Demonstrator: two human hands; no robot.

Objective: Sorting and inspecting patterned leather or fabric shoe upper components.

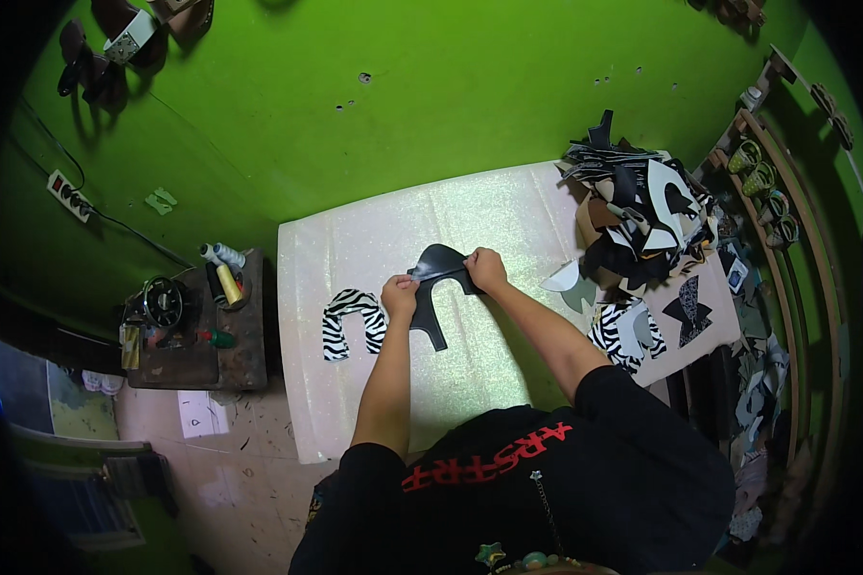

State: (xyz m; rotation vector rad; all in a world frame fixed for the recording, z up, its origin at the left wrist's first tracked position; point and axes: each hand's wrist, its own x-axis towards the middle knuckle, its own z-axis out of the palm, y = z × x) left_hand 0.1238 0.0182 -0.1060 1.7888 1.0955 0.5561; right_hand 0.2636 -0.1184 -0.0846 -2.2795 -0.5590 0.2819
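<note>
In front of me, above the pale glittery table (331,402), my two hands hold a black, arch-shaped shoe-upper piece (443,257), leather-like, with a sheen on its top. My left hand (400,293) pinches its left edge, and my right hand (487,271) grips the right side. Below my left hand, one black leg (430,331) of the cut shape points toward me. Just left of that hand lies a zebra-striped arch-shaped piece (336,321). Toward the right, a white and grey-green cut piece (572,285) lies on the table.
A tall heap of cut scraps (633,211) covers the far right corner, with more zebra-striped pieces (626,335) nearer me. To the left stands a dark sewing-machine table (244,355) with thread cones (228,286). A green wall (431,105) borders the far side; a wooden rack (786,259) holds sandals.
</note>
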